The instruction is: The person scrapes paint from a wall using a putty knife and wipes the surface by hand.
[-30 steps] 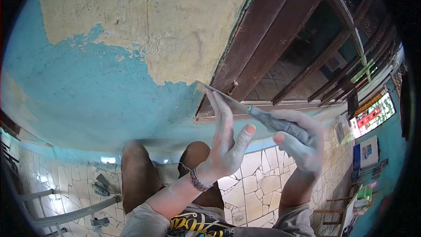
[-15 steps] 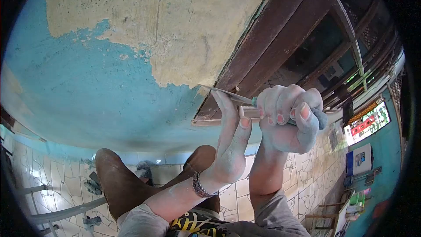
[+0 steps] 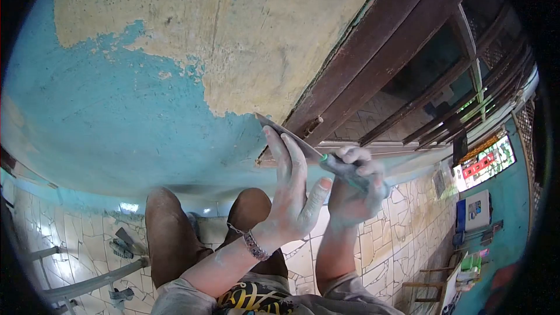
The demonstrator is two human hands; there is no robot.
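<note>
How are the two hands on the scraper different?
The left hand lies open, fingers flat on the scraper blade; the right hand is curled around the handle. The left hand wears a bracelet; the right hand shows none. Both are dusty.

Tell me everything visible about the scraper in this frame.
The scraper is a flat, thin metal blade, dusty grey, with a green collar and a dark handle. It lies slanted, tip up-left against the wall where blue paint meets bare plaster, beside the brown wooden frame. The right hand wraps the handle; the left hand presses fingers along the blade.
</note>
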